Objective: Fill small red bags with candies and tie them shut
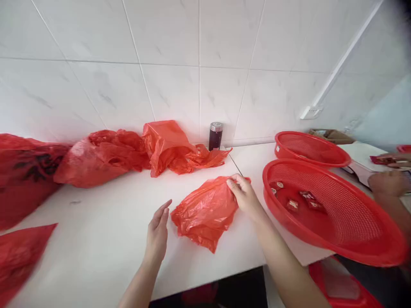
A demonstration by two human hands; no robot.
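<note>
Red plastic, thin and crinkled: the small bag (205,211) is spread over the middle of the white table (96,222), and there its upper right edge is pinched between the thumb and fingers of the right hand (242,192). The left hand (158,229) is held open, thumb and fingers parted, just beside the bag's left end. Now to the markings: at far left, dark shapes are seen on a large red bag (19,192), too blurred to be read, and whether they are print or contents cannot be told. By the wall (167,34), a mark is carried on the silver lid of the dark tumbler (215,140), too small to be made out. Over on the right, pale patterned packets (292,205) are held in the front basket (349,218), their lettering, if any, unreadable. A white label (278,148) is borne by the rear basket (311,147), illegible too. At the far right edge, a co-worker's hand (390,184) is seen near a white device (366,173).
</note>
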